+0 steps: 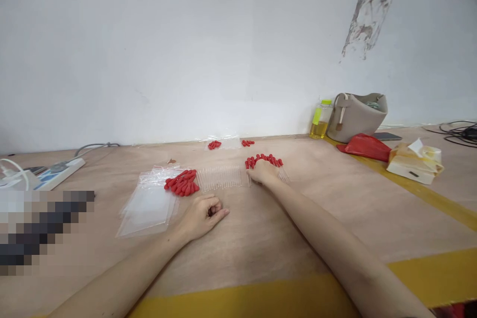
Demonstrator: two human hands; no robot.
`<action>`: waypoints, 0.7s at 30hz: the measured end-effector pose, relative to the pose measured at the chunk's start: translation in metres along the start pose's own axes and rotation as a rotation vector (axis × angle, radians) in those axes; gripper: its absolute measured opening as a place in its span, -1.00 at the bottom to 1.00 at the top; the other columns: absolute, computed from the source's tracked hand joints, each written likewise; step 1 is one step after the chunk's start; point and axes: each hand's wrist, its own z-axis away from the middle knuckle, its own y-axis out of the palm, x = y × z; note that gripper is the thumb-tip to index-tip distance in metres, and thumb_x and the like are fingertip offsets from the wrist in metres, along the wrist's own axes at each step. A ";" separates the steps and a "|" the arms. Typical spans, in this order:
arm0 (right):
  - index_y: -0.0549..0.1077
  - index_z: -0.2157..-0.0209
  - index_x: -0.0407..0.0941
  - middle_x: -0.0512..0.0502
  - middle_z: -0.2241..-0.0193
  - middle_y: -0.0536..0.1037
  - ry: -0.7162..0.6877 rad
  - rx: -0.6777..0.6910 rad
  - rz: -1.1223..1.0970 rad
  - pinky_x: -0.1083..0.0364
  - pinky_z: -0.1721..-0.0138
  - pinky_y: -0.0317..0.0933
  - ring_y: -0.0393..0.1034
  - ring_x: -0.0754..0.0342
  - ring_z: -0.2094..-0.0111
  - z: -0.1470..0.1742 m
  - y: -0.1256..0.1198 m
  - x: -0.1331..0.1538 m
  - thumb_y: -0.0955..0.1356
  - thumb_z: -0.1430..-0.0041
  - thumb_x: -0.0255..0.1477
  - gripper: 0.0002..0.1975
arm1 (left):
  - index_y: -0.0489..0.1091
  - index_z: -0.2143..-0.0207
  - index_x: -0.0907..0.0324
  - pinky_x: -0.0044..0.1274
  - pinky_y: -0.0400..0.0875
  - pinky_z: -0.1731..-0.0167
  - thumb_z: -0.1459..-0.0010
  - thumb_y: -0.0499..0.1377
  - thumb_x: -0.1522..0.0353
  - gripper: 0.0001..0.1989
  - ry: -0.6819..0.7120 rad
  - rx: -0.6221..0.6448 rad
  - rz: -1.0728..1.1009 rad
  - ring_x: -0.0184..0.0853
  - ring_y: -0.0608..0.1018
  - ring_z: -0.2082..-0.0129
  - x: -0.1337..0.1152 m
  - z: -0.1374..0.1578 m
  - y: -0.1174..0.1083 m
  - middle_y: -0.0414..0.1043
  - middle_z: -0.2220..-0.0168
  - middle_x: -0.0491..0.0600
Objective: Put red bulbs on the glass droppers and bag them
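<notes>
My right hand (263, 172) reaches into a row of droppers (269, 159) with red rubber bulbs and clear tubes. Its fingers are closed around the dropper at the left end of that row, and the hand partly covers the others. A row of clear tubes (219, 178) without bulbs lies to the left. Next to these is a pile of loose red rubber bulbs (182, 183), partly on clear zip bags (149, 206). My left hand (204, 216) rests on the table below the tubes, fingers curled in, thumb stretched out, nothing visible in it.
Near the wall lie a clear bag (231, 142) and two small groups of red-bulbed pieces (214, 145). At the right stand a bottle (319, 119), a grey bag (356, 118), a red pouch (365, 147) and a tissue pack (415, 163). A power strip (61, 173) lies left.
</notes>
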 end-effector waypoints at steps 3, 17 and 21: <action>0.45 0.31 -0.13 -0.19 0.32 0.49 -0.025 0.007 0.008 0.01 0.33 0.21 0.38 -0.09 0.25 0.003 -0.005 0.001 0.27 0.07 -0.26 -0.69 | 0.18 0.63 0.22 -0.62 0.11 0.58 -0.07 0.08 0.32 -0.74 -0.020 0.008 0.000 -0.46 0.29 0.58 -0.002 0.000 -0.002 0.20 0.60 -0.15; 0.46 0.27 -0.20 -0.31 0.28 0.50 -0.056 0.178 0.048 0.04 0.34 0.23 0.40 -0.11 0.24 0.000 0.004 0.040 0.31 0.12 -0.44 -0.70 | 0.21 0.61 0.21 -0.56 0.16 0.49 -0.10 0.03 0.27 -0.72 -0.041 -0.129 -0.123 -0.41 0.30 0.57 0.000 -0.002 -0.002 0.21 0.62 -0.14; 0.48 0.32 -0.19 -0.30 0.30 0.51 -0.063 0.219 0.048 0.05 0.36 0.22 0.41 -0.10 0.28 -0.004 0.005 0.042 0.31 0.11 -0.46 -0.75 | 0.32 0.52 0.19 -0.52 0.18 0.41 -0.10 0.03 0.26 -0.77 -0.098 -0.232 -0.240 -0.34 0.34 0.48 0.013 -0.007 -0.009 0.27 0.57 -0.09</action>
